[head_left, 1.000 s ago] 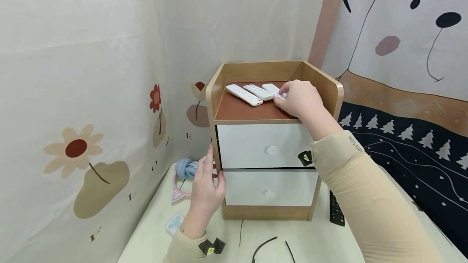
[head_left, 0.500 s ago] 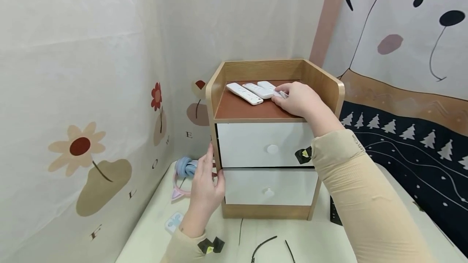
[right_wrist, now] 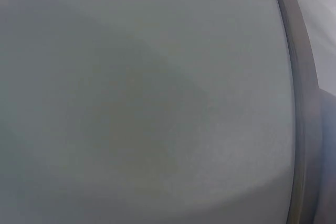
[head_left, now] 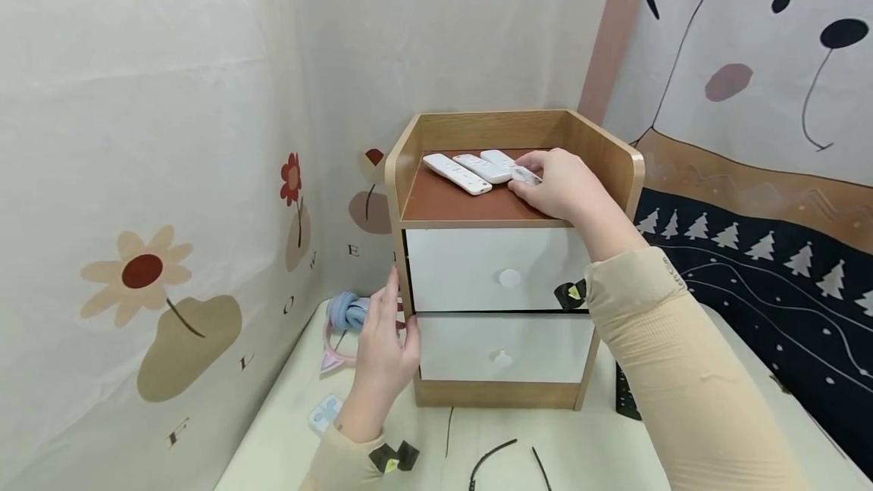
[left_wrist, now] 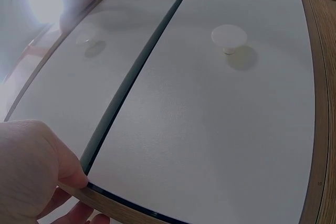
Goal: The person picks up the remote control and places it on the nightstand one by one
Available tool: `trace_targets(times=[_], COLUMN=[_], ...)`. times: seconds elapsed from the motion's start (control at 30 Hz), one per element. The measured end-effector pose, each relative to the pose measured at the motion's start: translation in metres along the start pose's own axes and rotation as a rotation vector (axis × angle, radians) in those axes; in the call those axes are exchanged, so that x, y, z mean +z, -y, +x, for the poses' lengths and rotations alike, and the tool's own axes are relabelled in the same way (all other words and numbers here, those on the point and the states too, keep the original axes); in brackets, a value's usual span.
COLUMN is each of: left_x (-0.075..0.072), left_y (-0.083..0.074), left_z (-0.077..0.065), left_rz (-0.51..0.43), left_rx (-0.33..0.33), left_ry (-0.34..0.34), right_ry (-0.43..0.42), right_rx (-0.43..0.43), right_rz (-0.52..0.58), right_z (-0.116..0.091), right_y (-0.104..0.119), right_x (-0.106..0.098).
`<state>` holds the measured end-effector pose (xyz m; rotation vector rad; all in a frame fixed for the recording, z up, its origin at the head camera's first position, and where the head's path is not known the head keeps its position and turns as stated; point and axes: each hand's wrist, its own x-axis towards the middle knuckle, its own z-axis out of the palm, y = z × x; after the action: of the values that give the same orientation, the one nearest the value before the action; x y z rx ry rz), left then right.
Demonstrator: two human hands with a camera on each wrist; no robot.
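A small wooden cabinet with two white drawers stands on the table; its top has a brown surface and a raised rim. Three white remote controls lie slanted side by side up there: a left remote, a middle remote and a right remote. My right hand reaches onto the top and pinches the near end of the right remote between thumb and fingers. With straight fingers, my left hand rests against the cabinet's left side, its thumb on the front edge by the gap between the drawers.
Left of the cabinet lie a blue bundle, a pink headband with a pointed ear, and a pale blue-and-white item. A black remote lies at the right. Black cables run along the front. Printed cloth hangs behind.
My right hand has shifted the right remote slightly left, closer to the middle remote. The left hand stays in place on the cabinet's side.
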<state>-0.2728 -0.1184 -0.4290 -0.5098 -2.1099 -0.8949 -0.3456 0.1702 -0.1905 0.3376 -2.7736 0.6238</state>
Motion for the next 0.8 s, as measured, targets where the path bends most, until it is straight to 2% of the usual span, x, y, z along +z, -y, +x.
trace_targets(times=[0.3, 0.6, 0.8], left_x=[0.002, 0.003, 0.002], left_y=[0.003, 0.004, 0.003], left_z=[-0.002, -0.005, -0.006], left_rz=[-0.005, 0.006, 0.016], left_rx=[-0.011, -0.015, -0.004], left_ry=[-0.009, -0.003, -0.007], right_ry=[-0.096, -0.376, -0.477], right_rx=[-0.058, -0.153, -0.208], right_rz=[0.013, 0.132, 0.182], right_z=[-0.009, -0.020, -0.033], right_y=[0.002, 0.001, -0.001], right_x=[0.004, 0.011, 0.009])
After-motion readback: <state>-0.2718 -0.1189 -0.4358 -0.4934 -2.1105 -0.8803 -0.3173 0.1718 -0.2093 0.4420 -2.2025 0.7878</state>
